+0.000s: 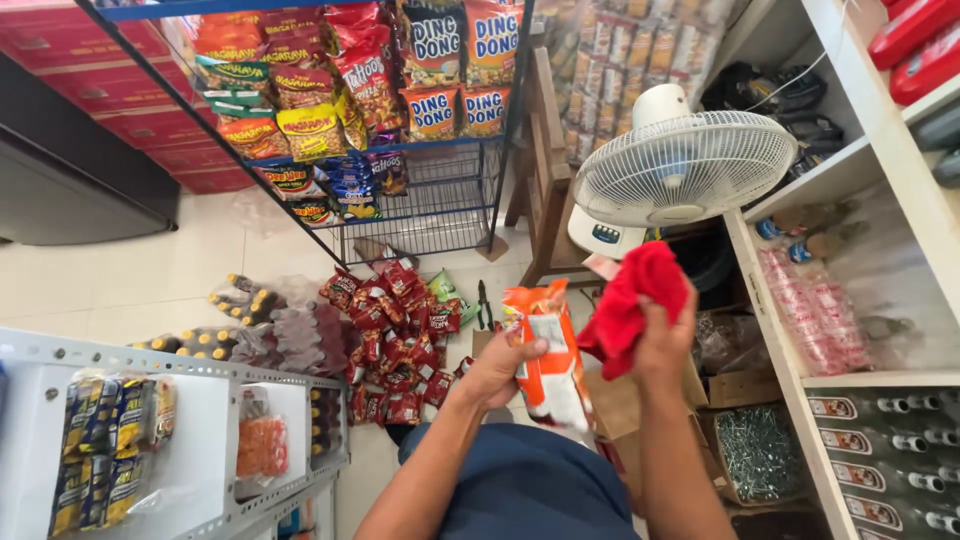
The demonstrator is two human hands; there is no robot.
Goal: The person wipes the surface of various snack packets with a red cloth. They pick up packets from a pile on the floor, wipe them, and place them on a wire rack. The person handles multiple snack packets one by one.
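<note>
From the head camera I see my left hand [497, 368] with its fingers wrapped round one orange-and-white snack packet [548, 360], thumb pressed on the front, holding it upright in front of my body above the floor. My right hand [664, 338] is curled tight round one red cloth [632, 302], bunched up and hanging just beside the packet's top edge. The packet looks glossy and crinkled, orange at the top with a white panel on its face. Below, a heap of small red sachets [395, 345] lies on the tiled floor, too many to count. One white fan [684, 166] stands to the right, beside a blue wire rack [440, 200] filled with snack bags.
</note>
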